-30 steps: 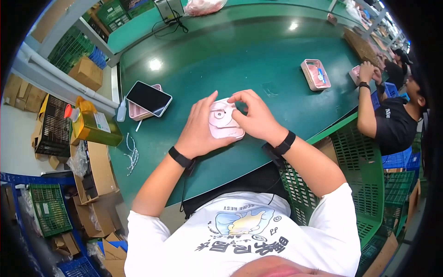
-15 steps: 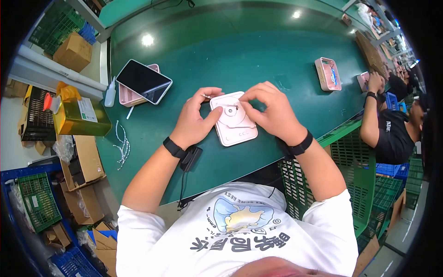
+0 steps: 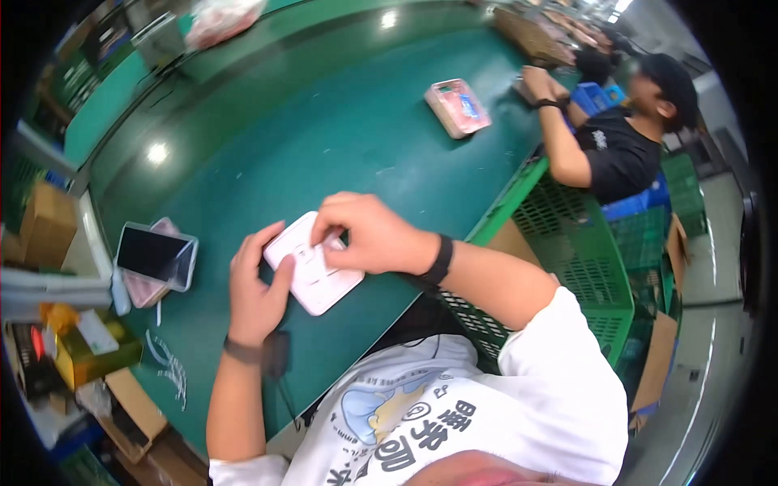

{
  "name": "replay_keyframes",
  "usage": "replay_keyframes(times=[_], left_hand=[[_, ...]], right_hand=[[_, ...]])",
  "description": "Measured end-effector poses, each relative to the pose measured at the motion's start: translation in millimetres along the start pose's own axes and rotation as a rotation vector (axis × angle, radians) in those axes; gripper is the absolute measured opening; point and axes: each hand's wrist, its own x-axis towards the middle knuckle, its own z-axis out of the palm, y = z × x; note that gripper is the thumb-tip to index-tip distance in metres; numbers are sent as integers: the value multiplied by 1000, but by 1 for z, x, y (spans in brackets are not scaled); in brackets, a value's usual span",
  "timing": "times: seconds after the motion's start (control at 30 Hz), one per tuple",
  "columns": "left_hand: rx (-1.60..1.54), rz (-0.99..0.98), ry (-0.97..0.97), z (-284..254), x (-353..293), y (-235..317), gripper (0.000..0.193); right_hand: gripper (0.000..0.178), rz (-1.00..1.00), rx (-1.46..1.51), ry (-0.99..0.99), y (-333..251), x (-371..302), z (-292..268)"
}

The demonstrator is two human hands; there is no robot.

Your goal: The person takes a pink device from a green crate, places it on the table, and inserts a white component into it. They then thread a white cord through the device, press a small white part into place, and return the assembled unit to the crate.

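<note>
A pale pink rounded rectangular plastic casing (image 3: 327,289) lies on the green table in front of me. My left hand (image 3: 258,287) grips its left side, with the thumb on top and fingers along the edge. Over its upper right part, my right hand (image 3: 365,235) is closed in a pinch. Whatever sits between those fingertips is too small and blurred to make out. Small raised details on the casing's face are smeared and partly covered by the right hand.
A smartphone (image 3: 156,256) rests on a pink tray (image 3: 142,290) at the left, beside tangled white cords (image 3: 173,374). An amber container (image 3: 96,344) stands at the table's left edge. Farther off is another pink tray (image 3: 458,109). A green crate (image 3: 559,259) and a co-worker (image 3: 620,150) are right.
The view has swung right, so the table's things appear shifted left. My right hand has moved from the casing's upper right edge inward over its face. My left hand keeps its hold.
</note>
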Motion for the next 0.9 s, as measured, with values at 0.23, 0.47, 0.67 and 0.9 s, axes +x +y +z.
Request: replay_keyframes(times=[0.23,0.47,0.67,0.9], left_hand=[[36,-39,-80,0,0,0,41],[26,-75,-67,1,2,4,37],[43,-62,-68,3,0,3,37],[58,-43,-70,2,1,2,37]], right_hand=[[16,72,-13,11,-9,-3,4],[17,130,29,-52,-9,0,-2],[14,13,-52,14,-8,-2,7],[14,-65,-143,-3,-10,-7,-2]])
